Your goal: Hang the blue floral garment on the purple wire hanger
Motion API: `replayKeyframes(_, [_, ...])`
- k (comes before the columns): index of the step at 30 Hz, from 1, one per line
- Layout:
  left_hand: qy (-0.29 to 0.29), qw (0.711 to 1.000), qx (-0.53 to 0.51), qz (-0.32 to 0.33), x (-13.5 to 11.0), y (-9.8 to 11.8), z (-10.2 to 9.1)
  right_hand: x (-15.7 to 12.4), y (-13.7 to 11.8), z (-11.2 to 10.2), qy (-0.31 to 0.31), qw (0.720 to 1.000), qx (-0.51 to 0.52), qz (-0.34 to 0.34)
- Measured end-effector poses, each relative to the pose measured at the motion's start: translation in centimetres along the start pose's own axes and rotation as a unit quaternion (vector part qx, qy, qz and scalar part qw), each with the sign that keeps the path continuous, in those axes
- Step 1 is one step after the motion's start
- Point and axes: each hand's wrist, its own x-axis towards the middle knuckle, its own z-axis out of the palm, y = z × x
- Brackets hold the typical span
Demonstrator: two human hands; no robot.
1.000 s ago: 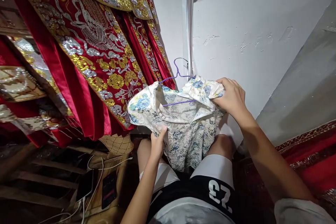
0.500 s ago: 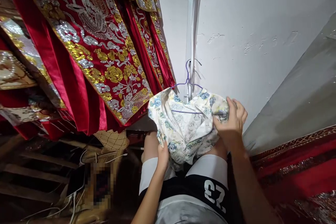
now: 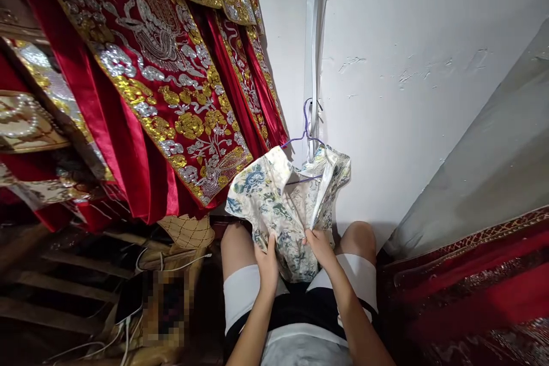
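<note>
A cream garment with blue flower print [image 3: 278, 206] hangs on a purple wire hanger [image 3: 305, 131] in front of my knees. My left hand [image 3: 266, 260] grips the left edge of its front opening low down, fingers closed on the cloth. My right hand [image 3: 319, 245] pinches the right edge of the same opening, right beside the left hand. Both hands sit close together above my lap, over white and black shorts [image 3: 300, 309].
Red robes with gold and silver embroidery [image 3: 163, 80] hang at the left. A white wall [image 3: 407, 80] with a vertical conduit [image 3: 315, 40] stands ahead. A red patterned cloth [image 3: 472, 280] lies at the right. Cables and a woven basket [image 3: 189, 231] sit at lower left.
My right hand has come down from the garment's shoulder to the lower front opening, next to the left hand. The garment now hangs straighter from the hanger.
</note>
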Motion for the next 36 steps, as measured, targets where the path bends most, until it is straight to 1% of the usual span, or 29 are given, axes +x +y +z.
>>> replayKeyframes(2, [0.068, 0.991, 0.024, 0.117, -0.6, 0.0, -0.1, -0.6, 0.5, -0.4, -0.025, 1.0, 0.007, -0.001])
replayKeyframes(3, [0.084, 0.981, 0.041, 0.171, -0.9, 0.0, -0.1, -0.9, 0.6, -0.5, -0.034, 0.999, 0.008, -0.002])
replayKeyframes(4, [0.078, 0.972, 0.059, 0.214, -1.3, 0.1, 0.1, -1.1, 0.6, -0.6, -0.043, 0.999, 0.008, -0.003])
replayKeyframes(5, [0.043, 0.966, 0.074, 0.244, -1.7, 0.3, 0.3, -1.3, 0.6, -0.7, -0.05, 0.999, 0.006, -0.004])
replayKeyframes(6, [-0.016, 0.962, 0.087, 0.258, -2.1, 0.5, 0.6, -1.4, 0.5, -0.8, -0.057, 0.998, 0.003, -0.006])
replayKeyframes(8, [-0.155, 0.952, 0.1, 0.244, -2.7, 1.0, 1.4, -1.7, 0.3, -0.9, -0.069, 0.998, -0.004, -0.01])
replayKeyframes(9, [-0.209, 0.947, 0.1, 0.224, -3.0, 1.2, 1.7, -1.8, 0.3, -1.0, -0.074, 0.997, -0.006, -0.012])
replayKeyframes(10, [-0.245, 0.943, 0.097, 0.205, -3.2, 1.3, 2.0, -1.9, 0.2, -1.0, -0.079, 0.997, -0.008, -0.013])
replayKeyframes(11, [-0.264, 0.941, 0.092, 0.189, -3.3, 1.5, 2.2, -2.0, 0.1, -1.1, -0.082, 0.997, -0.008, -0.015])
replayKeyframes(13, [-0.276, 0.942, 0.082, 0.173, -3.4, 1.7, 2.3, -2.1, 0.1, -1.3, -0.083, 0.996, -0.007, -0.018])
replayKeyframes(16, [-0.29, 0.94, 0.074, 0.166, -3.6, 2.0, 2.0, -2.3, -0.2, -1.7, -0.076, 0.997, -0.001, -0.021])
replayKeyframes(19, [-0.288, 0.942, 0.071, 0.156, -3.8, 2.3, 1.9, -2.6, -0.5, -2.0, -0.067, 0.997, 0.026, -0.039])
replayKeyframes(21, [-0.281, 0.945, 0.067, 0.154, -3.9, 2.6, 2.0, -2.9, -0.8, -2.0, -0.075, 0.994, 0.052, -0.061])
replayKeyframes(23, [-0.271, 0.948, 0.062, 0.157, -3.9, 2.7, 2.2, -3.2, -0.9, -2.0, -0.098, 0.99, 0.059, -0.085])
replayKeyframes(26, [-0.263, 0.951, 0.054, 0.153, -4.0, 2.7, 2.4, -3.6, -0.9, -1.9, -0.122, 0.985, 0.042, -0.112])
replayKeyframes(32, [-0.275, 0.955, 0.034, 0.111, -4.7, 2.7, 2.7, -3.9, -1.1, -2.6, -0.142, 0.983, 0.004, -0.118])
replayKeyframes(34, [-0.279, 0.953, 0.032, 0.112, -4.6, 2.8, 2.7, -4.0, -1.3, -2.9, -0.151, 0.98, 0.002, -0.131])
replayKeyframes(36, [-0.279, 0.951, 0.045, 0.128, -4.5, 2.9, 2.5, -4.1, -1.6, -3.2, -0.142, 0.979, 0.0, -0.149])
